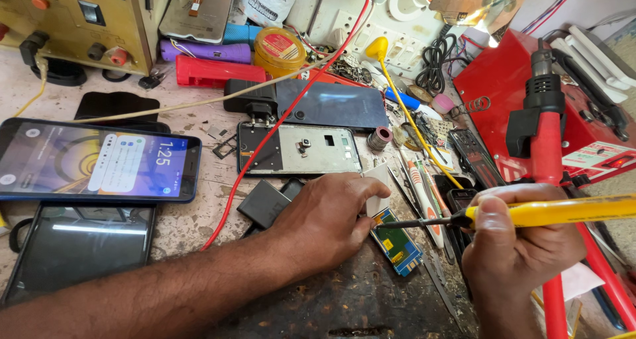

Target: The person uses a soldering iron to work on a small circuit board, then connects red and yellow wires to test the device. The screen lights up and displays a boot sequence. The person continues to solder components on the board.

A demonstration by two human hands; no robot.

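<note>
My left hand (328,220) rests on the bench and pins a small blue circuit board (397,246) with a white piece (379,183) under its fingertips. My right hand (520,249) grips a yellow-handled soldering iron (563,212); its dark tip touches the board's upper end beside my left fingers. A yellow cable (411,117) runs from the iron up to the back. An opened phone frame (301,149) lies just beyond my left hand, with a dark back cover (331,104) behind it.
A lit phone (99,160) and a dark phone (79,243) lie at left. A yellow power supply (86,17) stands at back left, with a red wire (291,104) crossing the bench. A red hot-air gun (546,133) and red case (517,80) sit at right. Tools clutter the middle.
</note>
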